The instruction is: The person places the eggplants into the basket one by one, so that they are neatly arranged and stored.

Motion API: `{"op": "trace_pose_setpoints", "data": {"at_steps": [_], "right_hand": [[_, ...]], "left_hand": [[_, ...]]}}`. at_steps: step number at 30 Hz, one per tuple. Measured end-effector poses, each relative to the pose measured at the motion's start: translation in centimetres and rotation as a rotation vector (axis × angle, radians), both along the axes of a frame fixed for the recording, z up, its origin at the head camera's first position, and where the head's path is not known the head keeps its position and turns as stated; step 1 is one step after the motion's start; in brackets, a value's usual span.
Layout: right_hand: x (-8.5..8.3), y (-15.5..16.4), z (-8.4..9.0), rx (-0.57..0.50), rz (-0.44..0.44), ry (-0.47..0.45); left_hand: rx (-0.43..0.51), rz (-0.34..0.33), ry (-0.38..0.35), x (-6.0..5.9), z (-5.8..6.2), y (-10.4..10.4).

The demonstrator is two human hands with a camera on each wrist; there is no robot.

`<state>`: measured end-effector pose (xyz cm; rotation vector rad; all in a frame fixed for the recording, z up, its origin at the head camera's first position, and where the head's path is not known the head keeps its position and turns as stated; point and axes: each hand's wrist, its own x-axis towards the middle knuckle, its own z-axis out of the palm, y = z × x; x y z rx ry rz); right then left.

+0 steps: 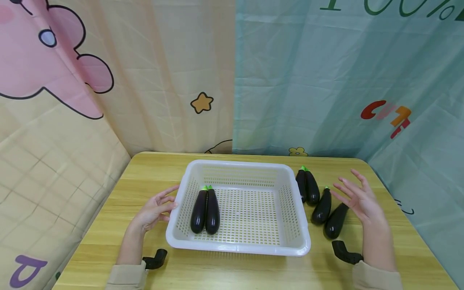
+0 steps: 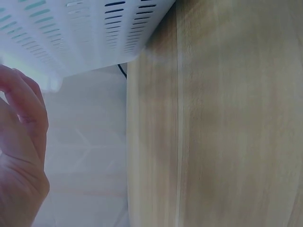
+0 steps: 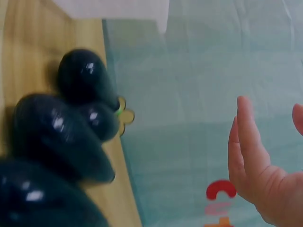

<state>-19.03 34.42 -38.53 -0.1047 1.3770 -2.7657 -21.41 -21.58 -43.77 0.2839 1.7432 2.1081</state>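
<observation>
Left hand: fingers relaxed and spread, fingertips at the basket's left rim, at 9 o'clock of it, grasping nothing. Right hand: released, fingers straight and splayed, raised just at 3 o'clock of the loose eggplants, holding nothing.

White slotted basket: centre of wooden table, bare wood showing all round it, widest along the near edge at 6 o'clock.

Two eggplants in the basket: side by side against its left wall, green caps toward 12 o'clock.

Four loose eggplants: on the table between basket and right hand, close together.

Left wrist view: basket's slotted wall and table edge up close. Right wrist view: glossy eggplants blurred, nearest the table's far edge by the teal curtain.
</observation>
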Motion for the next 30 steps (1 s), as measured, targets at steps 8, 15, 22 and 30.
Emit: {"op": "trace_pose_setpoints", "data": {"at_steps": [8,15,22,30], "right_hand": [[1.7,2.8,-1.8,0.023,-0.165,-0.103],[2.8,4.5,-3.7,0.136,-0.245,-0.209],[3.2,5.4,-5.3,0.221,-0.243,-0.333],[3.3,5.4,-6.4,0.305,-0.162,-0.466]], "left_hand": [[-0.040,0.014,0.002,0.1,0.3,0.1],[-0.065,0.035,-0.004,0.1,0.3,0.2],[-0.074,0.051,-0.005,0.2,0.3,0.1],[-0.065,0.053,0.002,0.4,0.4,0.3]]}}
